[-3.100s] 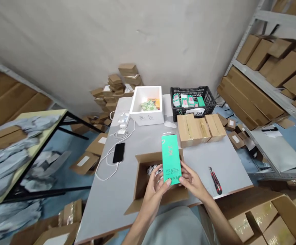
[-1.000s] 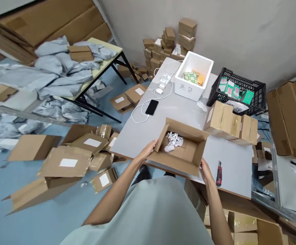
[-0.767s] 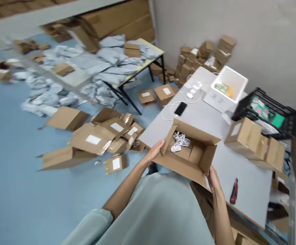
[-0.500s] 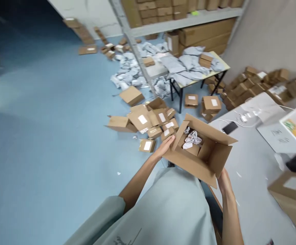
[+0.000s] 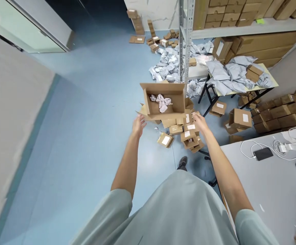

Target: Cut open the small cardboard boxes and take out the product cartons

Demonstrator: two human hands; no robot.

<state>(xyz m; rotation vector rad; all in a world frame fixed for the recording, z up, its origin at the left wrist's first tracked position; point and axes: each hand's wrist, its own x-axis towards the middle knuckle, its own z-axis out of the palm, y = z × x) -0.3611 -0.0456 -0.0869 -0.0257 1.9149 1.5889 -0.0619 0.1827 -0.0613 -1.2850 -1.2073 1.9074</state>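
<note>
An open cardboard box (image 5: 151, 115) with crumpled white paper (image 5: 162, 102) inside is in front of me, over the pile of cartons. Neither hand holds it. My left hand (image 5: 138, 126) is just below its near left corner, fingers apart; a small gap seems to separate them. My right hand (image 5: 199, 122) is to the right of the box, clear of it, with the fingers spread. Behind that hand lie several brown cartons (image 5: 175, 129) with white labels on the floor. Whether the box touches the pile is hidden.
A grey desk (image 5: 262, 183) with a phone (image 5: 263, 153) and white cables stands at my right. A metal shelf post (image 5: 186, 47) rises beyond the box. Grey mailing bags (image 5: 236, 73) cover a small table; more lie on the floor. Stacked cartons (image 5: 283, 112) line the right wall.
Both hands have let go of the open box, which is now farther from me above the carton pile. My view has turned left, away from the desk.
</note>
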